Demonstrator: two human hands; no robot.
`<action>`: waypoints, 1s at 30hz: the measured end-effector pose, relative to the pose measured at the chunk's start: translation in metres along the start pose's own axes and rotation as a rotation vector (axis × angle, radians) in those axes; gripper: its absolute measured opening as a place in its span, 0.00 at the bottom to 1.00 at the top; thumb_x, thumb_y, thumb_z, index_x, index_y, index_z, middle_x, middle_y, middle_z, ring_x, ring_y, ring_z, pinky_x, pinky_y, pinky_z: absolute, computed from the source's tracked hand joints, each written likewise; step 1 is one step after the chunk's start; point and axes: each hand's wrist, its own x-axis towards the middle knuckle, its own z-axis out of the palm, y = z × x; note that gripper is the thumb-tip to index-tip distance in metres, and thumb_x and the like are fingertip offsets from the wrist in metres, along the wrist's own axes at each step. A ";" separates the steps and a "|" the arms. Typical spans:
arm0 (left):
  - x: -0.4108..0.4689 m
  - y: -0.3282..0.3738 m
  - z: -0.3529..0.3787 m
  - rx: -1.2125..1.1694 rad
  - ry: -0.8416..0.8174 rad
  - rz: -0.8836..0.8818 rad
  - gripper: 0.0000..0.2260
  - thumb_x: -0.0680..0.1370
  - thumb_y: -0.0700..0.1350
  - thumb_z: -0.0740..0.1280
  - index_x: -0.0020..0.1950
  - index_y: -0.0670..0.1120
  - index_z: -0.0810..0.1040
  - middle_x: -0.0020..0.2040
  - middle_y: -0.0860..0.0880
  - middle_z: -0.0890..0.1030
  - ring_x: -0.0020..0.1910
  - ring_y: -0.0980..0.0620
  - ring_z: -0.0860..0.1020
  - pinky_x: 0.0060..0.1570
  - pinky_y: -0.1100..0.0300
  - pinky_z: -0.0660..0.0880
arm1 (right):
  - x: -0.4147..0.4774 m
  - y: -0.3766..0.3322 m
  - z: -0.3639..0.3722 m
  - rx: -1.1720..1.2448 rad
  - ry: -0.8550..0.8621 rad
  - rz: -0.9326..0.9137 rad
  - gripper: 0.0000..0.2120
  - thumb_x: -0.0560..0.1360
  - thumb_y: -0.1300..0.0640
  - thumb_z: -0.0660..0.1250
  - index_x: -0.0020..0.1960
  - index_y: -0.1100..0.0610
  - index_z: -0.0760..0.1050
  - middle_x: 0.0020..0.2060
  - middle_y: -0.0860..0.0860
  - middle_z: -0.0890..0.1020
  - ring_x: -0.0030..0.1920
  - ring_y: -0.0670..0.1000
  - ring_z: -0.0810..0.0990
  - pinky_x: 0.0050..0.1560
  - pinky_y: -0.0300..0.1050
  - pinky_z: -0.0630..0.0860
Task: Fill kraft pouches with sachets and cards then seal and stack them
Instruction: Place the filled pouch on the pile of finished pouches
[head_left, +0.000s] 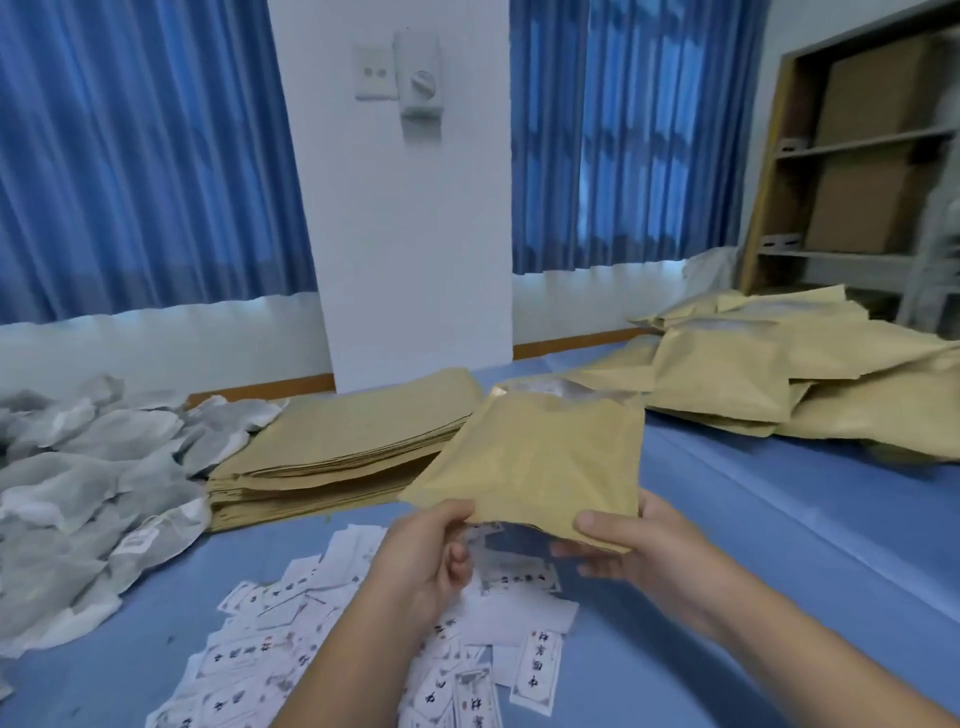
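Head camera showed me the left hand (421, 551) and right hand (639, 551) each pinching the near edge of one tan kraft paper pouch (535, 457), held just right of the stack of flat empty pouches (337, 441). Well right of that stack lay plump filled pouches (779, 384); left, grey-white sachets (78, 478); before it, white printed cards (337, 649). I judged plenty remained.

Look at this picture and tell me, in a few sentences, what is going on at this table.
A person is packing pouches. The left hand and right hand grip the near edge of one kraft pouch, held above scattered printed cards. Grey sachets are heaped on the left, beside a stack of flat pouches. The bulkier pouches are piled at the far right of the blue table.
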 end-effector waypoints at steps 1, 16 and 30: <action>0.009 -0.005 0.013 0.024 -0.021 -0.001 0.07 0.76 0.35 0.66 0.41 0.42 0.71 0.22 0.49 0.70 0.16 0.57 0.63 0.16 0.69 0.59 | -0.003 -0.002 -0.012 0.038 0.000 0.004 0.24 0.66 0.57 0.73 0.60 0.60 0.74 0.53 0.59 0.83 0.50 0.61 0.83 0.39 0.45 0.79; 0.091 -0.062 0.200 -0.308 -0.273 -0.008 0.17 0.79 0.31 0.61 0.68 0.40 0.67 0.52 0.39 0.80 0.48 0.43 0.83 0.46 0.57 0.79 | 0.019 -0.035 -0.137 0.402 0.327 -0.203 0.24 0.70 0.68 0.68 0.65 0.63 0.68 0.56 0.60 0.81 0.55 0.60 0.82 0.52 0.45 0.80; 0.095 -0.064 0.142 -0.025 -0.063 -0.152 0.05 0.79 0.44 0.63 0.49 0.45 0.78 0.44 0.49 0.80 0.40 0.51 0.78 0.36 0.59 0.71 | 0.054 0.017 -0.112 0.101 0.484 0.284 0.02 0.76 0.62 0.65 0.48 0.62 0.75 0.34 0.55 0.78 0.32 0.52 0.78 0.35 0.42 0.76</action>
